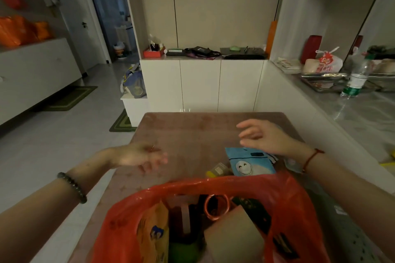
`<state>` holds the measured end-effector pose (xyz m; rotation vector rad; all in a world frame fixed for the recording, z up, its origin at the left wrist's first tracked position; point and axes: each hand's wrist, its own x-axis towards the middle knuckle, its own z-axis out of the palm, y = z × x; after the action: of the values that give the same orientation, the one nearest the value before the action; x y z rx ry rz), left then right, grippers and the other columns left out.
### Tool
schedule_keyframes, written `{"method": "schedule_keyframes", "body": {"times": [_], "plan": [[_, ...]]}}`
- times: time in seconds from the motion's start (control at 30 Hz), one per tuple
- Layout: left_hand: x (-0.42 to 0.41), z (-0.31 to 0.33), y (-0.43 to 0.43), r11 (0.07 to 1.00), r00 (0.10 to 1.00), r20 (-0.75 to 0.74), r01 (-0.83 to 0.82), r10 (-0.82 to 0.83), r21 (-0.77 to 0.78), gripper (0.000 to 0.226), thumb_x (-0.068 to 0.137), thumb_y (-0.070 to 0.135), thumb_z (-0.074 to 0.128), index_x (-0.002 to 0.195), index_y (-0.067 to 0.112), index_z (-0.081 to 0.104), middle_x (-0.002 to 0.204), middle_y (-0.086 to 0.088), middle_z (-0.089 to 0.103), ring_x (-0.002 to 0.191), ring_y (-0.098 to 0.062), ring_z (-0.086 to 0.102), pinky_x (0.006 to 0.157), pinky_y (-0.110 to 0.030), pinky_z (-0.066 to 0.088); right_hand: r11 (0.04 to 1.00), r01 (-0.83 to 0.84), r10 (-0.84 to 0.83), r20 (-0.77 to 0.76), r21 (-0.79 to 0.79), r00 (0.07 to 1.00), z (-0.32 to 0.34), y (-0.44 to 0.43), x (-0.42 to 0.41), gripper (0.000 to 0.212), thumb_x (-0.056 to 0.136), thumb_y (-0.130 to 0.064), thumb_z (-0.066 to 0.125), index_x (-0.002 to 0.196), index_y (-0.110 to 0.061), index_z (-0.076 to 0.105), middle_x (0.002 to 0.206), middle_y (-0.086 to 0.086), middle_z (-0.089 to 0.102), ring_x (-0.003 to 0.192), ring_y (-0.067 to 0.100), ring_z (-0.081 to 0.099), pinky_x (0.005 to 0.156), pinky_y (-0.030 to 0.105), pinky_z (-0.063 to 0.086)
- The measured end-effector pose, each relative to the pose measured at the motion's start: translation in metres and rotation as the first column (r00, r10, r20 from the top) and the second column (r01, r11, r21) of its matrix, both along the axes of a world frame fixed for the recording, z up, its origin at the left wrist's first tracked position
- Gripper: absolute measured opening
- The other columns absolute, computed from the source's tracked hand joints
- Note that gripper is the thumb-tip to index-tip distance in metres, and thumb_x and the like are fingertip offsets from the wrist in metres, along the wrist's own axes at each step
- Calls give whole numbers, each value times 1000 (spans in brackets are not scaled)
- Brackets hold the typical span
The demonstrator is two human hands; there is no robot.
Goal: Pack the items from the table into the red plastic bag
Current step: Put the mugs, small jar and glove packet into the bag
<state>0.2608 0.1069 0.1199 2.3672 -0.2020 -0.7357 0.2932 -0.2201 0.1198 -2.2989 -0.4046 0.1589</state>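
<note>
The red plastic bag [286, 194] stands open at the near edge of the brown table [192, 132]. Inside it I see a copper ring [217, 207], a tan box [235, 237], a yellow-orange packet [152, 235] and something green [183, 252]. Just beyond the bag lie a blue packet with a smiling white face [250, 162] and a small yellow-capped bottle [217, 170]. My right hand [263, 136] hovers open just above and behind the blue packet. My left hand [143, 156] is open over the table's left side, blurred, holding nothing.
The table's right side meets a white counter [363, 113] carrying a water bottle [357, 79], a metal tray [322, 78] and bagged food. White cabinets [201, 85] stand beyond the table. Tiled floor with green mats lies to the left.
</note>
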Motion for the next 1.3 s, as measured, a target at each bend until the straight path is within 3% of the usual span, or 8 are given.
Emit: {"method": "schedule_keyframes", "body": {"times": [0.27, 0.47, 0.6, 0.77, 0.93, 1.03, 1.17, 1.3], "plan": [[73, -73, -71, 999, 999, -2, -39, 39, -17, 52, 96, 38, 42, 141, 15, 34, 140, -8, 46, 106, -16, 52, 83, -25, 46, 725, -331, 293, -165, -604, 942, -122, 40, 66, 82, 81, -17, 66, 146, -27, 18, 155, 1, 20, 139, 21, 26, 113, 34, 27], [104, -127, -92, 999, 994, -107, -13, 17, 40, 71, 89, 45, 52, 145, 11, 25, 142, -9, 46, 125, -21, 50, 101, -28, 41, 557, -408, 423, -176, -723, 889, -179, 62, 89, 70, 82, -10, 62, 142, -21, 28, 146, 9, 32, 135, 27, 28, 112, 41, 26], [101, -134, -99, 998, 989, -139, -58, 56, -16, 74, 90, 39, 53, 148, 10, 16, 149, -11, 35, 132, -21, 42, 105, -28, 38, 681, -357, 374, -115, -640, 920, -189, 59, 91, 60, 83, -12, 60, 137, -18, 35, 140, 7, 38, 129, 26, 33, 107, 39, 33], [79, -96, -99, 976, 987, -127, -118, 96, -180, 69, 90, 44, 50, 145, 17, 19, 143, -9, 40, 122, -24, 49, 97, -36, 45, 948, -208, 241, 114, -241, 964, -130, 58, 66, 56, 74, -31, 73, 124, -23, 50, 122, -1, 55, 111, 14, 49, 95, 27, 40], [30, -24, -111, 846, 988, -22, -143, 154, -514, 11, 94, 26, 48, 102, 22, 54, 102, -9, 63, 83, -19, 63, 83, -34, 55, 974, -192, 221, 295, -123, 929, -33, 56, 11, 64, 69, -40, 76, 124, -19, 51, 117, -2, 62, 104, 11, 58, 89, 25, 45], [-6, 14, -111, 850, 990, 60, -77, 126, -520, 16, 92, 36, 50, 105, 26, 53, 105, -2, 64, 90, -13, 65, 86, -31, 54, 954, -221, 281, 354, -202, 892, 18, 55, -32, 64, 75, -38, 72, 130, -21, 44, 122, -4, 60, 108, 13, 58, 92, 33, 47], [-50, 38, -88, 942, 976, 208, 124, -60, -310, 82, 72, 69, 54, 138, 26, 33, 125, 12, 49, 116, -3, 50, 98, -21, 42, 968, -176, 231, 367, -178, 901, 70, 50, -91, 60, 74, -32, 73, 126, -27, 43, 112, -7, 63, 98, 11, 61, 81, 18, 48], [-84, 12, -52, 977, 935, 286, 194, -212, 88, 99, 60, 75, 61, 141, 26, 32, 134, 2, 53, 121, -14, 52, 104, -30, 42, 963, -260, 271, 300, -75, 915, 76, 55, -154, 58, 71, -28, 77, 120, -29, 46, 110, -14, 60, 96, -1, 57, 76, 0, 38]]}}
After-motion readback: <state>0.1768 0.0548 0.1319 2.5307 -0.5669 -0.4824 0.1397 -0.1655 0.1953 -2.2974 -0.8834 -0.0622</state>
